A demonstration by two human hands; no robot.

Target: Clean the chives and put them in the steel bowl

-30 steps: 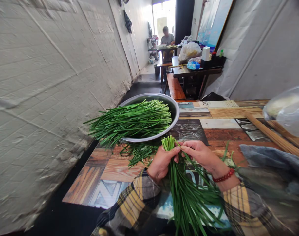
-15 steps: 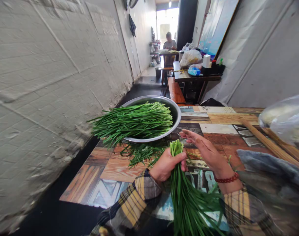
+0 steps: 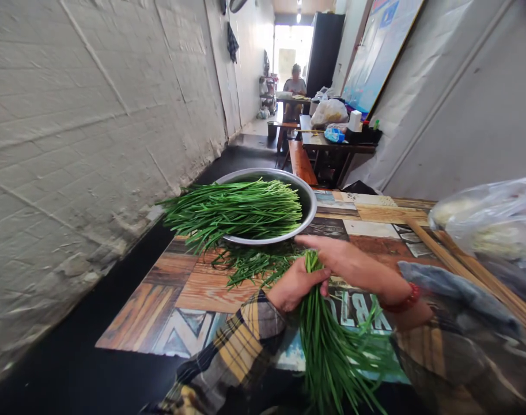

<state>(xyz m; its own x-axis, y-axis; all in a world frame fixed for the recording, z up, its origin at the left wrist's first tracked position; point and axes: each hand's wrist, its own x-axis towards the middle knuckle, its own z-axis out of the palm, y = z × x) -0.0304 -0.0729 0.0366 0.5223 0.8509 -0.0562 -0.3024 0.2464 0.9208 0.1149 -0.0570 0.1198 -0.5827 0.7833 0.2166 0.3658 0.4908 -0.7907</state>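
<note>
My left hand is wrapped round a bunch of garlic chives just below its pale stem ends. The long green leaves hang down toward the table's near edge. My right hand, a little blurred, reaches across the top of the bunch with its fingers stretched out, beside the stem ends; whether it touches them I cannot tell. Beyond both hands stands a metal basin heaped with more garlic chives, their leaves spilling over its left rim. Loose trimmed leaves lie on the table in front of the basin.
The patterned wooden table runs under everything. To the right are a grey cloth, wooden sticks and a clear plastic bag. A white wall rises on the left. Farther back, a person sits at another table.
My right hand has swung left over the stem ends of the bunch. My left hand keeps its hold. The whole view has shifted slightly.
</note>
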